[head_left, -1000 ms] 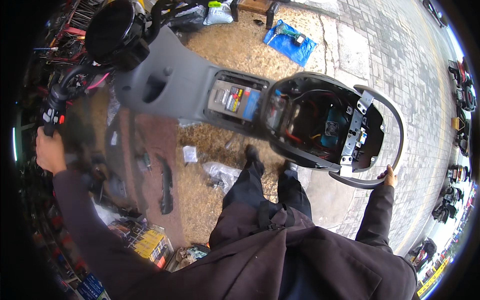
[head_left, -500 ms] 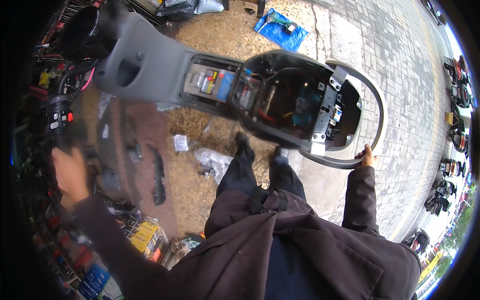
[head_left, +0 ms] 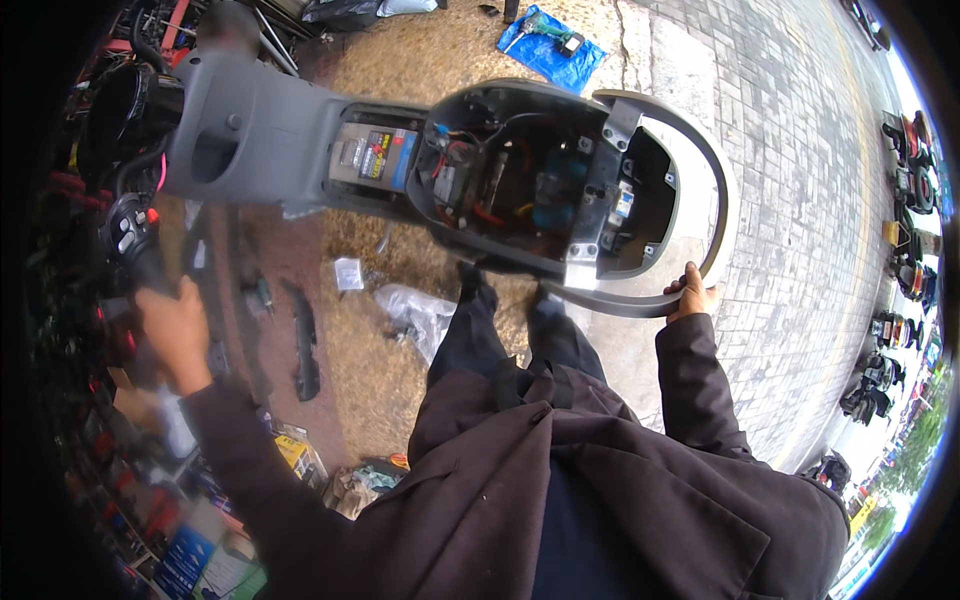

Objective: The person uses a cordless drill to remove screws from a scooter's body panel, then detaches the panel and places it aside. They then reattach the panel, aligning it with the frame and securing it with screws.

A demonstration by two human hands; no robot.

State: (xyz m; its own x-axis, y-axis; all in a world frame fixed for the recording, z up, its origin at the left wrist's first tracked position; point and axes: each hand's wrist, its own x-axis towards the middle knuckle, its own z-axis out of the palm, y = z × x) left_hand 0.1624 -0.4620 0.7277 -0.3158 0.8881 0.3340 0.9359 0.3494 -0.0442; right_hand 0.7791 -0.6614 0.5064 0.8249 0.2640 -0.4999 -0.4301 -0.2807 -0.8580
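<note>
A grey scooter body [head_left: 265, 130] without a seat stands across the view in front of me. Its black storage bucket [head_left: 520, 190] is uncovered, with wires and metal brackets showing inside. A battery [head_left: 375, 155] lies in the opening of the floorboard. At far left, my left hand [head_left: 175, 335] is closed round the end of the black handlebar grip [head_left: 148, 262], beside a switch block with a red button. My right hand [head_left: 693, 295] grips the curved grab rail [head_left: 728, 180] at the scooter's rear, thumb on top.
A green power tool [head_left: 550, 38] lies on a blue plastic sheet [head_left: 575, 70] beyond the scooter. Clear plastic wrap [head_left: 420, 318] and a small white packet [head_left: 348, 274] are by my feet. Crowded shelves with boxes [head_left: 290, 450] line the left. Parked scooters [head_left: 905, 180] stand far right.
The scooter and its grab rail have shifted left in view, my right hand moving with them. The handlebar has swung, and my left hand has moved right along with the grip.
</note>
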